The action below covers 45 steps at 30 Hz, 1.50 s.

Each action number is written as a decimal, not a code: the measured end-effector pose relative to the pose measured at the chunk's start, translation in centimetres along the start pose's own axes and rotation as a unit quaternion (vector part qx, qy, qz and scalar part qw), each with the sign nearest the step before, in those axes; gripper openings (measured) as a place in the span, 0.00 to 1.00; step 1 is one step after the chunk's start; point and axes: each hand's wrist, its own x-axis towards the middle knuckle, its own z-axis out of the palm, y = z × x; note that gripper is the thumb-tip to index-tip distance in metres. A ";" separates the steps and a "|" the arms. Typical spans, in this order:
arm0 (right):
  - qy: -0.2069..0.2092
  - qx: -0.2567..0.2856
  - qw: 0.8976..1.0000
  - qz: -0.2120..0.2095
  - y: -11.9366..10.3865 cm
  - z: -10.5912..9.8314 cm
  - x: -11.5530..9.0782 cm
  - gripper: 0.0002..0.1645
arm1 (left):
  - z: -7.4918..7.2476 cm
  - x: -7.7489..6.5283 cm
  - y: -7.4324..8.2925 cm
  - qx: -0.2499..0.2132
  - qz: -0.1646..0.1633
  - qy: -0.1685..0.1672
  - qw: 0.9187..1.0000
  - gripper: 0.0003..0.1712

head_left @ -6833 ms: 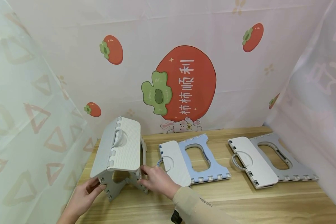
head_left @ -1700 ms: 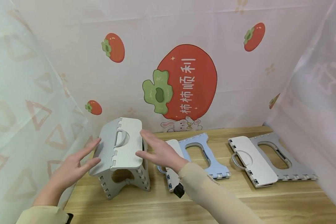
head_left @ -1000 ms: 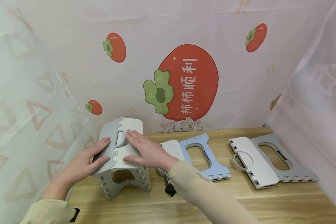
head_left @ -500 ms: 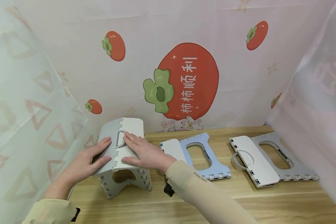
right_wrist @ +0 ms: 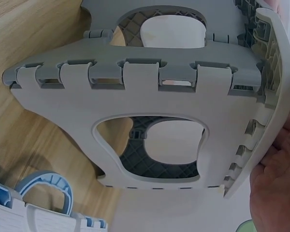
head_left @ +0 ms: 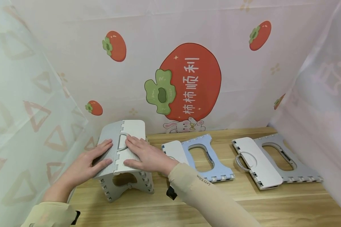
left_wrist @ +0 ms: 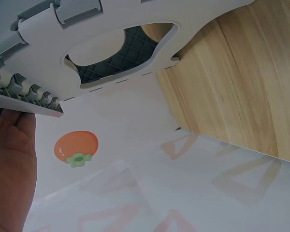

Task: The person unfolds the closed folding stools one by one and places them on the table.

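Note:
A grey-and-white folding step stool (head_left: 134,127) stands unfolded on its legs at the left of the table. Its top still shows a slight ridge along the hinge, where the carry handle (head_left: 126,146) sits. On the grey half rests my left hand (head_left: 86,164), fingers extended; the left wrist view has that hand (left_wrist: 12,166) at the panel's edge, its fingertips hidden. My right hand (head_left: 150,156) lies across the white half, fingers straight and reaching the handle. From below, the right wrist view shows the stool's side leg (right_wrist: 150,104) and my right hand (right_wrist: 275,193) beside the panel edge.
A folded blue-and-white stool (head_left: 218,165) lies flat right of my right hand. Farther right lies a folded grey-and-white stool (head_left: 257,167). The wooden table (head_left: 147,208) meets a printed cloth backdrop (head_left: 236,107) behind and a cloth at each side.
My hands have gone from the stool's legs to its top, first to its edges, then onto both panels. The top's peak is flatter than at first. Over the last half second little moves.

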 end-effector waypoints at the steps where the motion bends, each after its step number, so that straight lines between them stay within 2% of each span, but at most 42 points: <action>1: -0.001 -0.001 1.000 -0.001 0.0 0.0 0.0 0.49 | 0.0 0.0 0.0 0.002 0.002 0.000 1.000 0.35; 20: -0.017 -0.020 1.000 -0.003 -0.4 -0.4 -0.5 0.48 | 0.0 0.0 0.5 0.007 0.007 -0.018 1.000 0.35; 27: -0.022 -0.045 0.999 0.004 -0.6 -0.6 -0.5 0.47 | 0.1 0.0 1.0 -0.002 0.005 -0.028 1.000 0.34; 36: -0.016 -0.087 0.996 0.006 -1.2 -0.7 -0.4 0.45 | 0.1 -0.1 0.9 0.001 0.006 -0.024 1.000 0.34; 45: -0.012 -0.087 0.996 0.003 -1.2 -0.5 -0.3 0.45 | -0.2 -0.2 1.1 0.001 0.003 -0.026 1.000 0.34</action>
